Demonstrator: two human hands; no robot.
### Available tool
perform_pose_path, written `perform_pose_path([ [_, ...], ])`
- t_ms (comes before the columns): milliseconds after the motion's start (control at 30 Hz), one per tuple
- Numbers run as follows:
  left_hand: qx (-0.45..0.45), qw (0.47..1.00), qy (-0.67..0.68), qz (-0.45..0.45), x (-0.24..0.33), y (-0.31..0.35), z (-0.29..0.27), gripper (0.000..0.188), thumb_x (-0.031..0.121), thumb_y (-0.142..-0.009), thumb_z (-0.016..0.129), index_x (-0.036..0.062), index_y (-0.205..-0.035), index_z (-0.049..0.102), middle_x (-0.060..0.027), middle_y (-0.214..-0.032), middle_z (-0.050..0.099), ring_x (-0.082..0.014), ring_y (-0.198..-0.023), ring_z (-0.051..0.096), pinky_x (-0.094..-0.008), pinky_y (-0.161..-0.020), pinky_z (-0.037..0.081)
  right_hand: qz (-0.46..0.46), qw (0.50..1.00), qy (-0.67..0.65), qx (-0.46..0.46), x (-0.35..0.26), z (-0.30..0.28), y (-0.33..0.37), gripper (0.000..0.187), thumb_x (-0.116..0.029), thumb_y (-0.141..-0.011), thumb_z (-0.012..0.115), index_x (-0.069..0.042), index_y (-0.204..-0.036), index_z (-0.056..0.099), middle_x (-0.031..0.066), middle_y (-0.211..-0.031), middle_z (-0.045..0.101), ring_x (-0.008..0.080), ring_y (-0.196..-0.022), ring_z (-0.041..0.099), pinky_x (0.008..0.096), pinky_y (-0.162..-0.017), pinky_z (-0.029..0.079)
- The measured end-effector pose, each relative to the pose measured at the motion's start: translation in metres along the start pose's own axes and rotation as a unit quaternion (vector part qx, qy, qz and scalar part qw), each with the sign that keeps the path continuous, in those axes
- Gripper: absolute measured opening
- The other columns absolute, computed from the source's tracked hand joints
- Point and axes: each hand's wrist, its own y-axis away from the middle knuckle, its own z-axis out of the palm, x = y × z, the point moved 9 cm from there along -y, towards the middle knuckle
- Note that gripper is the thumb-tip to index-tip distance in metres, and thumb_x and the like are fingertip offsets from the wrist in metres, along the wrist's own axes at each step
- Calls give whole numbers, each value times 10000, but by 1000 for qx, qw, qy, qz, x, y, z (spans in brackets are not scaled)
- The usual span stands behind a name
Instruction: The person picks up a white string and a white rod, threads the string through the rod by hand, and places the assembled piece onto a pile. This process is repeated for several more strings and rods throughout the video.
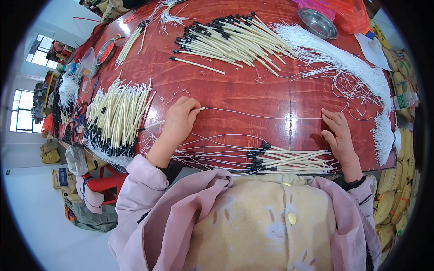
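Observation:
My left hand (180, 122) is closed around a thin cream stick (156, 123) whose tip pokes out past my fingers. A white string (262, 115) runs from that tip across the red-brown table (253, 90) to my right hand (339, 135), which pinches its far end with the fingers resting on the wood. A small row of finished sticks with black caps and strings (289, 159) lies at the near edge between my hands. A big bundle of cream sticks (118, 118) lies left of my left hand.
A large heap of black-capped sticks (235, 38) lies at the far middle. Loose white strings (343, 63) spread along the right side. A metal bowl (318, 23) and orange plastic bag (348, 13) sit far right. Sacks are stacked on the right, with clutter on the left.

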Motion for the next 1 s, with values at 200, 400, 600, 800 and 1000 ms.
perform_pose_path([
  [200,-7,1000,-4,9,2,-1,1,91,13,-875,683,0,-965,672,-169,-887,642,-360,-826,644,-399,-737,504,-5,1000,-5,6,1,-1,1,470,-156,-866,686,69,-1275,625,151,-1431,590,336,-1219,537,402,-1086,409],
  [400,-14,1000,-9,11,5,0,2,89,18,-878,679,1,-965,674,-172,-893,650,-364,-834,648,-405,-748,507,-3,1000,-1,9,1,-1,1,464,-145,-865,682,68,-1274,627,150,-1430,591,335,-1219,536,401,-1090,404],
  [600,-13,1000,-10,6,3,3,1,87,20,-880,674,2,-964,676,-173,-888,654,-366,-843,649,-409,-746,507,5,1000,-9,7,2,0,1,459,-146,-872,681,68,-1274,627,150,-1428,591,333,-1225,536,401,-1096,399],
  [800,-13,1000,-5,10,4,4,2,91,21,-879,672,4,-968,678,-171,-887,654,-370,-843,647,-410,-746,506,7,1000,-18,12,4,1,1,451,-129,-869,682,67,-1272,630,148,-1421,595,325,-1229,536,399,-1098,401],
  [1000,-37,999,-17,28,14,-6,11,86,36,-883,673,9,-964,668,-170,-899,645,-375,-859,641,-428,-754,508,0,999,-13,30,0,-2,-2,460,-194,-866,726,77,-1230,653,150,-1378,622,335,-1178,556,409,-1055,435],
])
